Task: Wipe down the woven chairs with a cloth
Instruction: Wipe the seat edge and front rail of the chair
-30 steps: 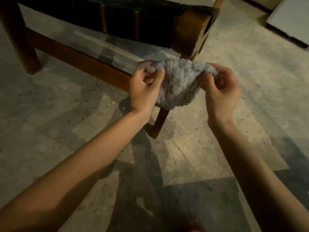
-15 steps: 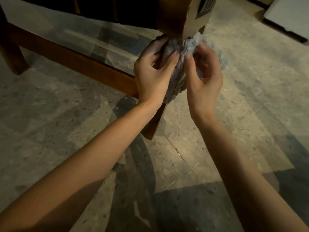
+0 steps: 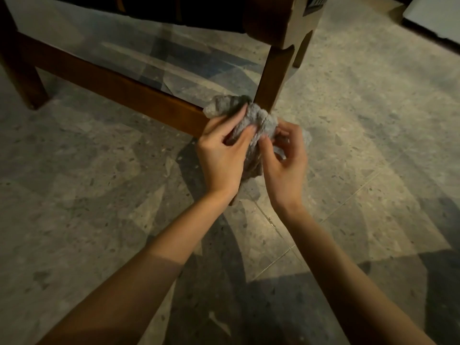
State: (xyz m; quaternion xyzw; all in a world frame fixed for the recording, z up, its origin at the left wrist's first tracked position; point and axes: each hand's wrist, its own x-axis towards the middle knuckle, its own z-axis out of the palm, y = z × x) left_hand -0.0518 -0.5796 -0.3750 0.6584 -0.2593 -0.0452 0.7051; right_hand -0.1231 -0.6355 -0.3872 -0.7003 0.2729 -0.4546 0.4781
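A grey fluffy cloth (image 3: 258, 120) is bunched between both of my hands, low down in front of the wooden chair's front leg (image 3: 272, 78). My left hand (image 3: 221, 150) grips the cloth's left part, with fingers curled over it. My right hand (image 3: 286, 158) pinches its right part. The cloth touches the lower leg where the brown crossbar (image 3: 112, 83) meets it. The chair's dark woven seat (image 3: 174, 8) shows only as its underside along the top edge.
Speckled stone floor tiles (image 3: 373, 145) spread all around. Another chair leg (image 3: 20, 70) stands at the far left. A pale flat object (image 3: 438, 18) lies at the top right corner. My forearms cast dark shadows on the floor below.
Both hands came together, bunching the spread cloth, and moved down from the seat corner to the lower part of the chair leg.
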